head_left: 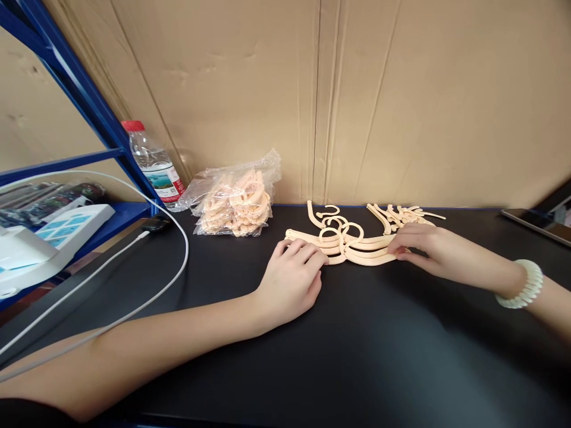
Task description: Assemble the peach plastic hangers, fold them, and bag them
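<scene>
A group of beige curved strips with ring-like curls at its middle point(368, 254) lies flat on the black table. My left hand point(294, 273) rests over its left end, fingers bent down onto the lower strips; the fingertips are partly hidden. At the opposite end, my right hand point(422, 246) pinches the tips of the strips between thumb and fingers. Behind the right fingers is a loose pile of small beige pieces point(395, 215). One short bent beige strip point(313, 215) and a hook-shaped one point(330, 210) lie just behind the curls.
A clear plastic bag of beige pieces point(236, 202) and a water bottle with a red cap point(156, 169) stand at the back left. A white cable point(185, 238) loops over my left forearm. A blue shelf frame point(75, 77) stands left, a tablet-like device point(542, 223) right.
</scene>
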{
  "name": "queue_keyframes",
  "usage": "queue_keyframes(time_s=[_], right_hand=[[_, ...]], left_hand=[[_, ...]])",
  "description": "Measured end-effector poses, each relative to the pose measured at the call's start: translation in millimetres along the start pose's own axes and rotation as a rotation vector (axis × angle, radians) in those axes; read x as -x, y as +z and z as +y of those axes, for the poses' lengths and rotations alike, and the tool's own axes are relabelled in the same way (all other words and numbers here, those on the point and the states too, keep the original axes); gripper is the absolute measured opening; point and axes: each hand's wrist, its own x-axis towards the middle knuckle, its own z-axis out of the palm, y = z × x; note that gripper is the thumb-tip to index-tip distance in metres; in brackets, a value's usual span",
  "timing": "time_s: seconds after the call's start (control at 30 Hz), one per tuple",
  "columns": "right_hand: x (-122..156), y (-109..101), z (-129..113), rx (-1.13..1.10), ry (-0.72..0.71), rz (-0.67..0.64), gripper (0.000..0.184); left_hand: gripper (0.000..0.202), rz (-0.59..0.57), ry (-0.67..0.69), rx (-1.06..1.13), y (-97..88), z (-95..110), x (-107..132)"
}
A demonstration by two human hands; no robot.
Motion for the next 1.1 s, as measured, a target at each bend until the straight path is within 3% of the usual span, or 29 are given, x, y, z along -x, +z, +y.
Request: queue_keyframes(time_s=[0.4, 0.6, 0.63, 0.73, 0.87, 0.93, 1.1], right_hand=[[-1, -10, -2, 0.072, 0.03, 0.099, 0.026], [-31, -15, 3, 0.063, 0.078, 0.093, 0.021], [-41, -16, 6, 0.061, 0.1, 0.067, 0.019], [-73, -19, 16, 0.063, 0.11, 0.029, 0.017], [-117, -18, 27, 0.101, 0.063, -0.039, 0.021], [-135, -16, 30, 0.137, 0.034, -0.067, 0.024], [-165, -6, 28, 0.221, 0.02, -0.139, 0.018]], left_hand=[[0.022, 0.034, -0.009, 0.069, 0.6, -2, -2], [0.022, 0.096, -0.055, 0.207, -14.5, -15, -35], [0.023, 0.073, -0.106, 0.218, -17.0, -20, -43], [0.027, -0.149, -0.33, 0.201, -18.7, -35, -68], [0.019, -0.23, -0.443, 0.191, -9.1, -56, -99], [0.026, -0.259, -0.486, 0.177, -3.2, -63, -111], [0.031, -0.333, -0.559, 0.095, 10.4, -68, -131]])
